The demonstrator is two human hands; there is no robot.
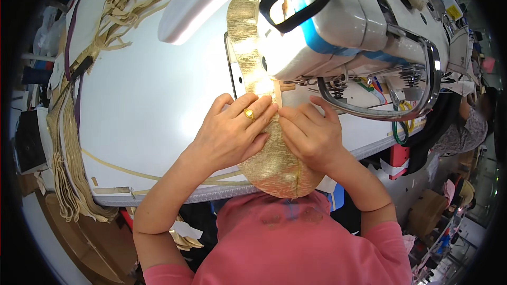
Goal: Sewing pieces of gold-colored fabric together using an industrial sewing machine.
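A curved piece of shiny gold fabric (274, 163) runs from the front of the worktable up past the left side of a white sewing machine (338, 10). My left hand (232, 126), a gold ring on one finger, lies across the fabric with its fingers reaching flat toward the machine. Opposite it, my right hand (312, 132) is closed, its bent fingers pinching the fabric's right edge. A narrow beige strip (278, 95) shows just beyond my fingertips, close to the needle area. Glare and the machine head hide the needle itself.
Bundles of gold-beige strips (74, 153) hang over the table's left side. A phone-like flat object (233, 66) lies partly under the fabric. Above it extends a bright white lamp (206, 0). A metal loop guard (430, 74) curves out from the machine at right.
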